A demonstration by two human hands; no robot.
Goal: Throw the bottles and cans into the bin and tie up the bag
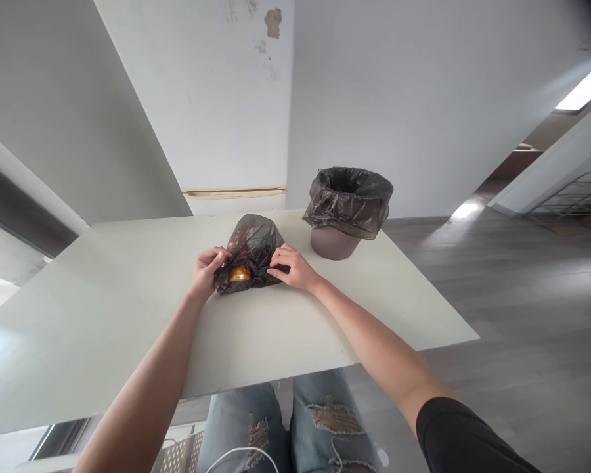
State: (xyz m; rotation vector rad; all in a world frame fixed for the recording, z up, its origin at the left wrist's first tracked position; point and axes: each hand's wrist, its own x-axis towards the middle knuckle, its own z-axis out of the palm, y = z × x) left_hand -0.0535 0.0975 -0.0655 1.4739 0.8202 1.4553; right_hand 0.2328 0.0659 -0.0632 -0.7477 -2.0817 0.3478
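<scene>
At centre frame on the pale counter (128, 315), the left hand (205, 269) and right hand (295, 268) pinch opposite edges of a filled dark plastic bag (250, 253), likely light, limp and slippery, best gripped by gathered film.

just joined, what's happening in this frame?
A person seated at a white table has both hands on a small dark plastic bag lying in front of them. The left hand pinches its left edge and the right hand presses on its right side. The bag is filled; something orange shows through the plastic. Behind it to the right stands a small bin lined with another dark bag, apart from the hands.
</scene>
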